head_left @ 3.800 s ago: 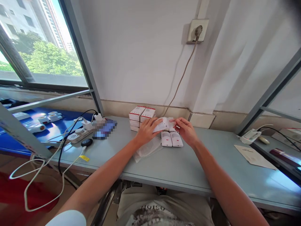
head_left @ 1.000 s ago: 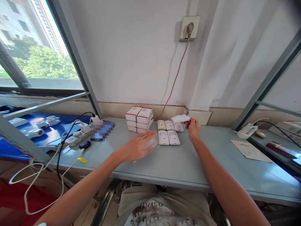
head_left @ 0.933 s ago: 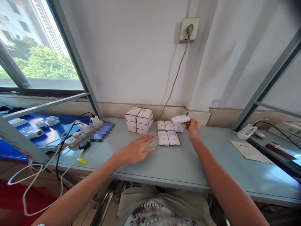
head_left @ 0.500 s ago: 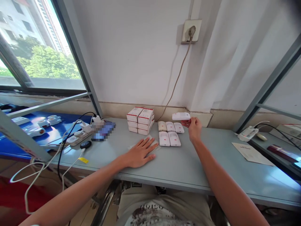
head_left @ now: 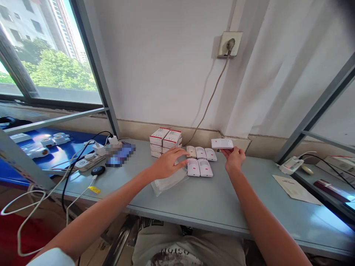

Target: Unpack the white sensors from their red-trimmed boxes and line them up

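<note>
My right hand (head_left: 235, 159) grips a white motion sensor (head_left: 222, 143) by its underside and holds it up off the desk, roughly level. Just to its left, several more white motion sensors (head_left: 205, 168) lie face up in two rows, each with a small red mark. My left hand (head_left: 168, 162) hovers with thumb and fingers apart, nearest to the lower left sensor and touching nothing that I can make out. Beneath it a clear plastic bag (head_left: 168, 184) lies flat on the desk. Small white-and-red boxes (head_left: 159, 136) are stacked behind that hand, which partly hides them.
At the left of the grey desk (head_left: 210, 207) are a phone (head_left: 120, 154), a power strip (head_left: 88, 162) with cables and a round black device (head_left: 98, 170). A paper sheet (head_left: 295, 189) lies at right. Metal frame posts rise on both sides.
My left hand has lifted off the plastic bag and moved up towards the sensors, uncovering the bag. My right hand, still holding its sensor, has shifted slightly right. The camera view has tilted a little.
</note>
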Demonstrator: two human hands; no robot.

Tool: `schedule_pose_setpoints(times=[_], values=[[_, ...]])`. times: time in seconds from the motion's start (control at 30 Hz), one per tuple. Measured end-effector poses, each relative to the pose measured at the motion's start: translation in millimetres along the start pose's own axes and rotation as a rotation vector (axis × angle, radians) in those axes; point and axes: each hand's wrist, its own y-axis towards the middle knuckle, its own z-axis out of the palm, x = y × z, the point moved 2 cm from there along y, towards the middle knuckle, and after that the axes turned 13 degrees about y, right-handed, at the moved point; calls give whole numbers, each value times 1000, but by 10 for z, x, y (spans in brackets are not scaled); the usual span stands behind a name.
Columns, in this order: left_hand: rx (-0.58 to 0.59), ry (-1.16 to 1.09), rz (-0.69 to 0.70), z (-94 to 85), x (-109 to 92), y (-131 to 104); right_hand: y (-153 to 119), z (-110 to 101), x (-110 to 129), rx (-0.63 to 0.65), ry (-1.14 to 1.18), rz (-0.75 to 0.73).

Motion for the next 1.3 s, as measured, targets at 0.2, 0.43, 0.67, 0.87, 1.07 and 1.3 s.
schedule_pose_setpoints(times=[0.2, 0.43, 0.67, 0.87, 1.07, 1.3], values=[[99, -93, 94, 330, 62, 286, 187, -130, -10, -30, -248, -54], [64, -88, 83, 646, 172, 230, 241, -177, -39, 213, -740, -64], [95, -71, 68, 665, 252, 126, 157, -265, -122, 349, -1040, -45], [154, -68, 33, 683, 275, 125, 90, -273, -188, 357, -1211, -65], [241, -82, -9, 705, 298, 125, 16, -246, -150, 371, -1260, -98], [250, -89, -28, 735, 312, 129, -62, -70, -36, 756, -1550, -279]])
